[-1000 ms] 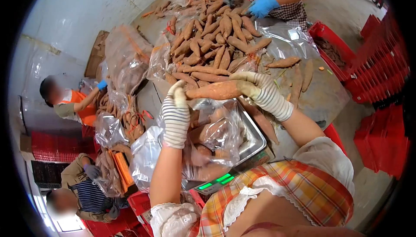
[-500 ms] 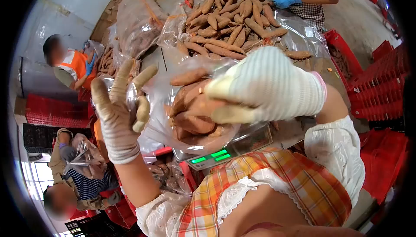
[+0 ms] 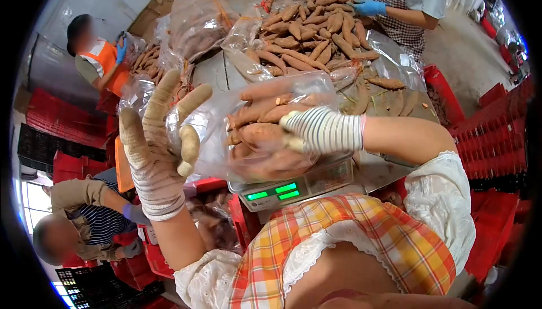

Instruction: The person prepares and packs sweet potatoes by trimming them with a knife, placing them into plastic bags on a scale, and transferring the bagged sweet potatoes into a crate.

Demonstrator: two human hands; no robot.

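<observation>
A clear plastic bag of sweet potatoes rests on a digital scale with green-lit displays. My right hand, in a striped knit glove, is at the bag's right side, against the sweet potatoes. Its thumb and fingers are curled together; what they hold, if anything, cannot be made out, and the fingertips are slightly smeared. To the left of the bag, my left hand is raised, its gloved fingers spread apart. Shiny clear plastic shows behind and between those fingers.
A large heap of sweet potatoes covers the table beyond, beside a big filled bag. Several people work around it: one in blue gloves, one in an orange vest. Red crates are stacked at right.
My right hand has drawn back from over the bag to its right side, lower and farther from the camera. My left hand keeps its spread. At lower left, the co-worker has bent over.
</observation>
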